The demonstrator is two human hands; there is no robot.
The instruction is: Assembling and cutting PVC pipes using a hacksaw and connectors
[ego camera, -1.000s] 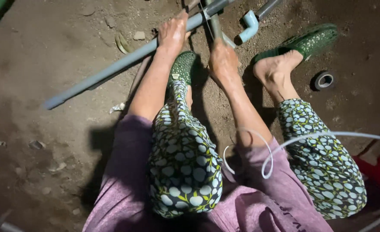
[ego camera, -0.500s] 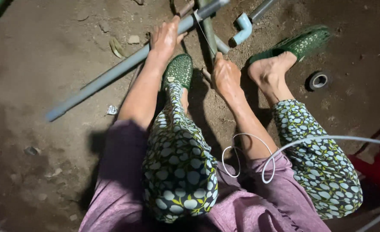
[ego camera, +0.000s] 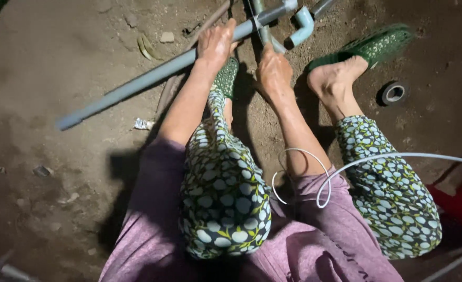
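Two knees in leaf-print trousers fill the near ground, a white cord (ego camera: 319,172) looping loosely between them over the purple top. Past the knees both forearms run out to the work on the dirt floor (ego camera: 58,62). The left hand (ego camera: 216,44) lies over the long grey pipe (ego camera: 137,83), fingers curled across it and pressing it down; whether they close fully round it I cannot tell. The pipe's long axis runs from low at the left up to the right, so most of its length lies out to the left of that hand, and its upper end meets a cluster of fittings near a pale elbow joint (ego camera: 301,23). The right hand (ego camera: 273,70) sits just below where a second, shorter pipe crosses, closed on something there, though what it holds is hidden. The left hand is the one on the long pipe. Farther right a foot rests by a green sandal (ego camera: 377,44), with a tape roll (ego camera: 394,93) lying well apart.
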